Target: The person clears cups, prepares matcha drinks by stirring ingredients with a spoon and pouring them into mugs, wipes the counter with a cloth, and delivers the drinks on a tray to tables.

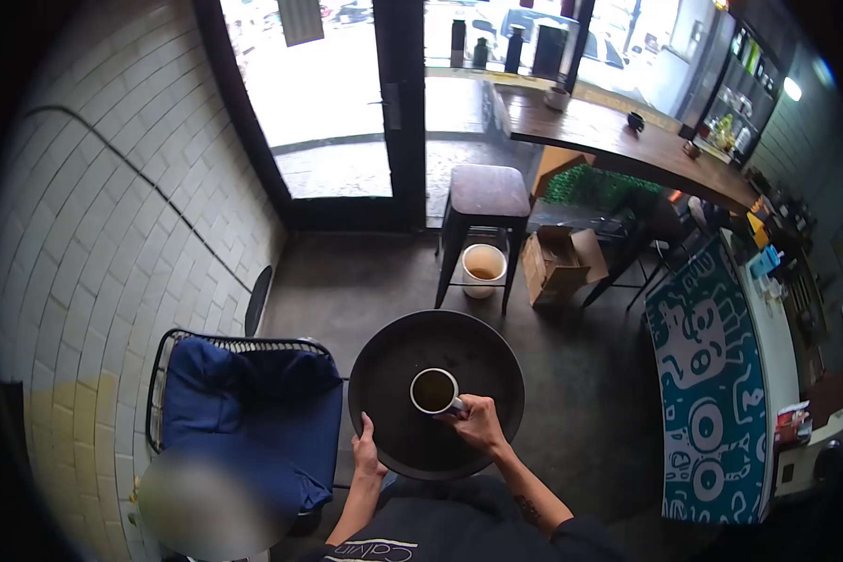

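Note:
A round black tray (478, 342) is held level in front of my body. My left hand (367, 451) grips its near left rim, thumb on top and the other fingers hidden underneath. My right hand (479, 423) is closed on the handle of a white mug (435, 391) with dark liquid in it. The mug is upright over the middle of the tray; from above I cannot tell whether its base touches.
A chair with blue cushions (253, 421) stands at left. Ahead are a metal stool (488, 190), a white bucket (484, 265), an open cardboard box (557, 265) and a wooden bar counter (609, 126). A teal patterned counter (712, 393) runs along the right.

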`<state>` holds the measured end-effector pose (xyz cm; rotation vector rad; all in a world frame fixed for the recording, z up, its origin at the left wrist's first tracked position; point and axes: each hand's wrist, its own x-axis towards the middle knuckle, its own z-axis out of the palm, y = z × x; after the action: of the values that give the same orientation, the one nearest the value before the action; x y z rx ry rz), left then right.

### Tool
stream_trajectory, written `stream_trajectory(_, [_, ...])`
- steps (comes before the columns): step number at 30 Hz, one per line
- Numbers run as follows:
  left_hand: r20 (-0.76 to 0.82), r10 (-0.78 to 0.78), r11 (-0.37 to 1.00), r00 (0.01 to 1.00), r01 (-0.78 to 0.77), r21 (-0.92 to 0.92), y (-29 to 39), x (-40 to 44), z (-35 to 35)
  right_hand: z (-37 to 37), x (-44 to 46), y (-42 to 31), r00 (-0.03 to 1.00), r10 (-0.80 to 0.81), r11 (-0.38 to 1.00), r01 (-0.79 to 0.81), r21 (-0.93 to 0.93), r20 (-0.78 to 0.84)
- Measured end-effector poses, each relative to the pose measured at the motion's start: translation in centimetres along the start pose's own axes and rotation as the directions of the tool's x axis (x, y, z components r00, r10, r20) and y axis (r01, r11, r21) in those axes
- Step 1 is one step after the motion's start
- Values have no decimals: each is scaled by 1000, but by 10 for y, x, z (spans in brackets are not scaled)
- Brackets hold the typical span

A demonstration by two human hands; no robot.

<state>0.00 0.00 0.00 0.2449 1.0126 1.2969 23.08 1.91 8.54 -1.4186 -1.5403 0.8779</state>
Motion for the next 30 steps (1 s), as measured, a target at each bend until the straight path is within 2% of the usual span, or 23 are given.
stream_trajectory(2, [-120,-42,992,992,56,116,12,13,-9,9,-9,-4,987,122,992,-119,38,-100])
stream_trajectory(3, [-96,-97,989,991,107,99,-42,34,53,-61,6,32,981,149,989,-151,-6,-126])
stream_trajectory(5, [-74,-140,979,987,149,137,-43,59,75,-77,13,51,941,263,965,-253,71,-211])
stream_trajectory(7, [-48,-182,970,982,187,157,-38,86,98,-95,29,55,923,278,961,-267,76,-264])
stream_trajectory(9, [-60,-217,963,974,224,150,-45,113,121,-120,44,58,849,433,901,-398,174,-302])
stream_trajectory(10, [-121,-230,952,966,249,178,-46,123,137,-132,54,66,842,428,904,-394,167,-329])
stream_trajectory(13, [-146,-222,941,964,251,228,-55,164,176,-168,85,102,833,412,910,-396,120,-370])
stream_trajectory(16, [-41,-186,949,982,190,250,-71,227,187,-194,130,129,796,450,891,-429,146,-404])
stream_trajectory(17, [-55,-199,949,979,206,239,-75,245,194,-204,145,138,789,451,890,-432,145,-418])
stream_trajectory(19, [-286,-156,918,945,246,311,-67,263,207,-220,175,162,786,478,870,-485,87,-392])
stream_trajectory(21, [-280,-146,927,949,230,296,-64,286,202,-226,202,186,776,501,862,-486,142,-383])
stream_trajectory(24, [-417,-63,920,907,215,329,-41,300,212,-229,246,219,796,504,861,-492,128,-336])
stream_trajectory(27, [-445,-55,968,894,157,196,-42,315,173,-215,302,276,827,522,852,-496,167,-210])
stream_trajectory(28, [-553,-31,969,833,160,187,-38,308,184,-210,314,294,847,504,864,-490,118,-170])
stream_trajectory(29, [-590,-25,976,807,148,161,-46,303,180,-204,329,309,858,499,866,-489,102,-120])
stream_trajectory(30, [-539,-5,986,842,94,137,-53,297,172,-194,345,324,849,520,848,-500,175,-93])
